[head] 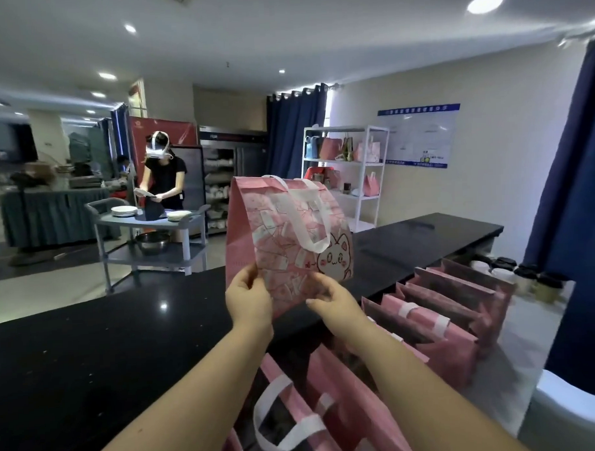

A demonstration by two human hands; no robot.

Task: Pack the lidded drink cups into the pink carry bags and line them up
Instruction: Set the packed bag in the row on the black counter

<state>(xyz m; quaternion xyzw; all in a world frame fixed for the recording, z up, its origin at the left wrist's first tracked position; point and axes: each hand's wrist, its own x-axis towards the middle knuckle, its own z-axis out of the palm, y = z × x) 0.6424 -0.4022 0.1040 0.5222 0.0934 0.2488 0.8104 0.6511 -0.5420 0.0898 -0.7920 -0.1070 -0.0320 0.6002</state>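
A flat pink carry bag [283, 232] with a cat print and white handles is held up above the black counter [91, 350]. My left hand [248, 296] pinches its lower left corner and my right hand [332, 296] grips its lower edge. A row of several pink carry bags [441, 314] stands along a lower surface to the right, with two more bags [312, 410] close in front of me. Lidded drink cups [527, 274] with dark lids stand beyond the far end of that row.
A dark blue curtain [572, 215] hangs on the right. Behind the counter stand a white shelf with bags [348, 163] and a grey cart [147, 227] with plates, where another person [162, 172] wearing a headset works.
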